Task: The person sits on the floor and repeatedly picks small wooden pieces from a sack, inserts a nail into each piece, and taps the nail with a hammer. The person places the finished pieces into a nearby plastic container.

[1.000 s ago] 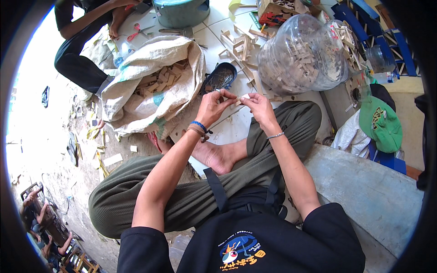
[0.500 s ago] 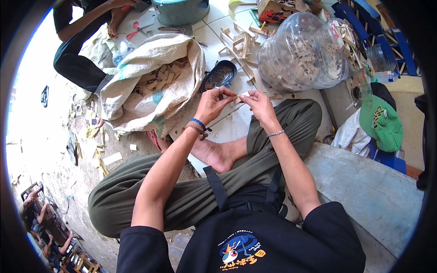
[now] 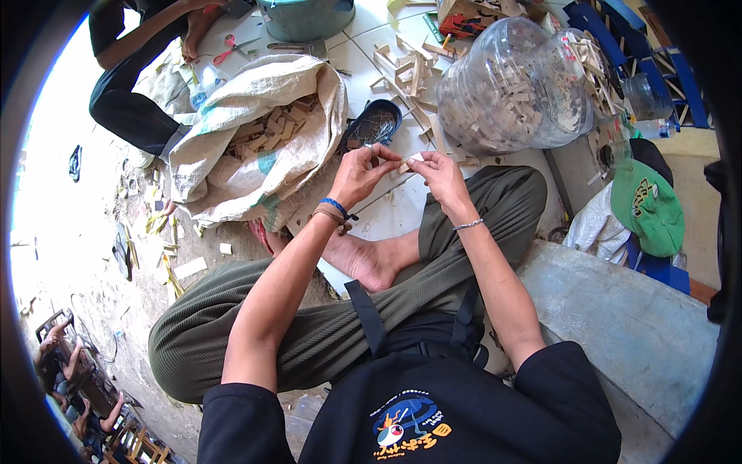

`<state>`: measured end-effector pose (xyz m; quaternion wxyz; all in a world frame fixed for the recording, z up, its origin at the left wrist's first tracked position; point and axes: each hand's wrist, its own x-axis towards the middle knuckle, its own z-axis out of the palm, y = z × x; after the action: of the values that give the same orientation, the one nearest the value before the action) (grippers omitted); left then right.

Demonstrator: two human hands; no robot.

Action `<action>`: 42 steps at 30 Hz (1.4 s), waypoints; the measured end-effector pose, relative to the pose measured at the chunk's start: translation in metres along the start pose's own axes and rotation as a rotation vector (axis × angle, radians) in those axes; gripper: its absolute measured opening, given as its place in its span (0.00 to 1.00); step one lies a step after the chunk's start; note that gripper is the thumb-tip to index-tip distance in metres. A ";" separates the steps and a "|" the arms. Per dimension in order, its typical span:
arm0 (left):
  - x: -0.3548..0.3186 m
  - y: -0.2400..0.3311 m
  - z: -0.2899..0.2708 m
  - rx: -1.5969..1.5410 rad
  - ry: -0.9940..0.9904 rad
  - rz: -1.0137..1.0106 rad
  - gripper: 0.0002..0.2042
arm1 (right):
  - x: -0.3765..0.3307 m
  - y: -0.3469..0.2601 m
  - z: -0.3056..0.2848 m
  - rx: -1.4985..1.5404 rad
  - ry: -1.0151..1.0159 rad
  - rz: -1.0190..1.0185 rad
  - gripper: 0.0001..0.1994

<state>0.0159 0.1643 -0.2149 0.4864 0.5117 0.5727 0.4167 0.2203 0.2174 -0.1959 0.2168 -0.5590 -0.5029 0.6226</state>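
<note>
In front of my crossed legs, both hands meet over the tiled floor. My right hand (image 3: 443, 181) pinches a small pale wooden piece (image 3: 415, 160) between thumb and fingers. The fingertips of my left hand (image 3: 360, 175) close together against that piece's left end; anything tiny between them is too small to make out. Just beyond my left hand lies a dark blue oval dish (image 3: 399, 116) with many thin metal bits, perhaps nails, in it. To the left, an open woven sack (image 3: 220, 127) holds small wooden blocks (image 3: 278, 131).
A big clear plastic jar (image 3: 471, 81) of wooden pieces lies right of several joined wooden strips (image 3: 413, 77). Behind stand a green tub (image 3: 305, 22) and red-handled scissors (image 3: 226, 51). A green cap (image 3: 653, 209) sits right, above a grey slab (image 3: 618, 332). Another person's leg (image 3: 131, 108) is far left.
Both hands stay nearly in place, with only slight finger movement around the small wooden piece. The rest of the scene looks the same.
</note>
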 end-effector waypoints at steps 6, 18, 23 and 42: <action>0.000 0.002 -0.001 0.020 -0.010 0.009 0.08 | 0.002 0.003 0.000 -0.010 0.010 0.009 0.16; 0.001 0.000 0.000 0.045 0.009 0.076 0.07 | 0.004 0.006 -0.001 0.019 0.002 -0.004 0.14; -0.005 0.007 0.005 0.334 0.089 0.259 0.05 | 0.002 0.003 0.000 -0.008 0.003 0.003 0.14; -0.020 0.005 0.024 0.347 0.245 0.322 0.15 | -0.005 -0.004 0.003 0.039 0.029 0.016 0.13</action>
<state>0.0402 0.1445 -0.2118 0.2460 0.6177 0.6015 0.4429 0.2175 0.2135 -0.1901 0.2299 -0.5676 -0.4831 0.6258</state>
